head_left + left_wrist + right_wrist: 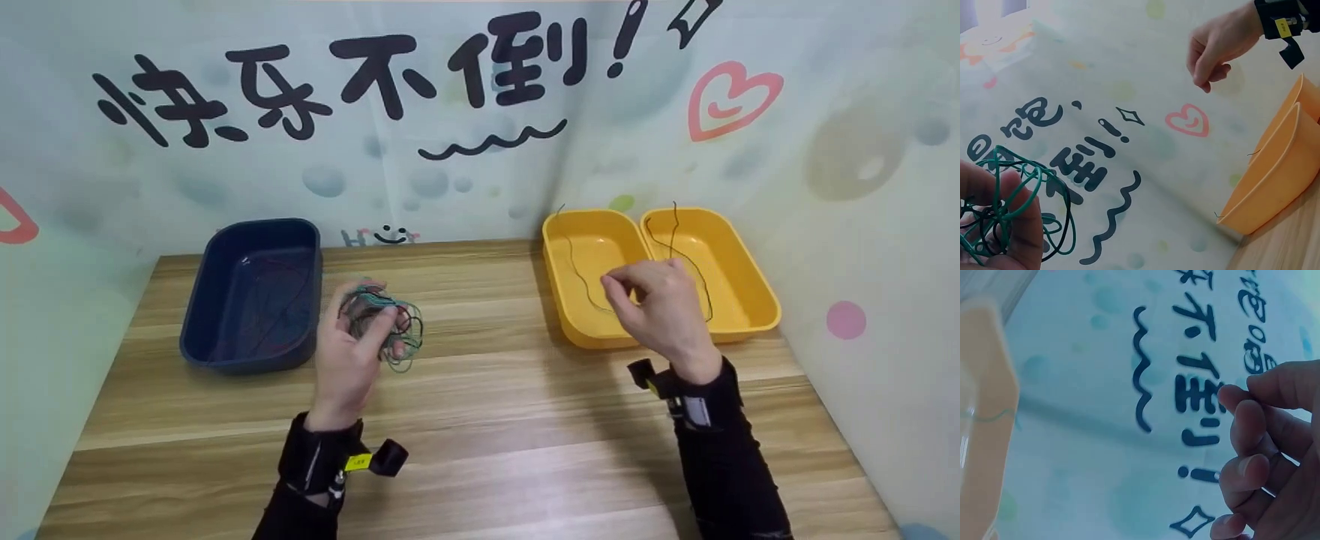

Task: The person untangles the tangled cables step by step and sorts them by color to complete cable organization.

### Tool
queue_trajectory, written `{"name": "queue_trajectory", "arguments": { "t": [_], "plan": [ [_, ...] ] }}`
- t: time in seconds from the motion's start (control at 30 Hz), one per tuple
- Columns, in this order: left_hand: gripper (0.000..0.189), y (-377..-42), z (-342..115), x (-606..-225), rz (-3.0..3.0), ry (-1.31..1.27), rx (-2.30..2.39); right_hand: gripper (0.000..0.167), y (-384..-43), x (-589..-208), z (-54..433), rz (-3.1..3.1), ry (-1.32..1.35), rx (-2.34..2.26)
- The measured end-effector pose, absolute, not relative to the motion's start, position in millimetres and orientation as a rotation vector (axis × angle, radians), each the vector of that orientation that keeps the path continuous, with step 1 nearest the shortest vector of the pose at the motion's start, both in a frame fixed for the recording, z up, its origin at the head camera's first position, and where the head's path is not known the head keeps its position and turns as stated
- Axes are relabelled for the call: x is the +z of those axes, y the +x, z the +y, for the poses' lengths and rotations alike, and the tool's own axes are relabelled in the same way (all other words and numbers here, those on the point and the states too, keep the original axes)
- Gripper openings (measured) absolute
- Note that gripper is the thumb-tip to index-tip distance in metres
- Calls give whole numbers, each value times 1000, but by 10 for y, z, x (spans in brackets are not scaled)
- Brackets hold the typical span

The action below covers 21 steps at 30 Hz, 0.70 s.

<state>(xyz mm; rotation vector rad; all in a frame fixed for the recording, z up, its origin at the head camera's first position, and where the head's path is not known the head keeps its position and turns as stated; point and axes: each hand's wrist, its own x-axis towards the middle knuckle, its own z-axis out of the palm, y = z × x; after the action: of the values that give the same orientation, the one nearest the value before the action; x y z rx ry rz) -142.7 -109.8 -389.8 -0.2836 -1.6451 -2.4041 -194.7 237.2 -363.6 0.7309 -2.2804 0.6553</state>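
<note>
Wears black sleeves (733, 480) and black wrist straps (304, 450), with small black cameras (389, 458) beside yellow labels (358, 461): three o'clock left, nine o'clock right.

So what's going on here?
A person's left hand holds a tangle of mostly green and black wires over a wooden table, near a dark blue bin. The right hand is above two yellow bins, its fingers curled, with no wire visible in its grip. Loose wires lie in all three bins, some poking over the yellow edges.
</note>
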Motion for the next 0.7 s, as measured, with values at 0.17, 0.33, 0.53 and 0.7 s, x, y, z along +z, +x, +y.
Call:
{"name": "queue_trajectory", "arguments": {
  "t": [0.17, 0.33, 0.53, 0.7],
  "plan": [
    [29, -1420, -1035, -3926, -1785, -419, -2268, 9, -1896, -3595, 2162, -2192, 839, 717],
    [26, -1407, -980, -3937, -1951, -471, -2102, 8, -1820, -3562, 1950, -2092, 933, 766],
    [22, -1373, -934, -3968, -2127, -543, -1743, 11, -1727, -3537, 1706, -2023, 1063, 766],
    [22, -1359, -884, -3994, -2187, -647, -1518, 12, -1678, -3556, 1525, -1999, 1151, 735]
  ]
}}
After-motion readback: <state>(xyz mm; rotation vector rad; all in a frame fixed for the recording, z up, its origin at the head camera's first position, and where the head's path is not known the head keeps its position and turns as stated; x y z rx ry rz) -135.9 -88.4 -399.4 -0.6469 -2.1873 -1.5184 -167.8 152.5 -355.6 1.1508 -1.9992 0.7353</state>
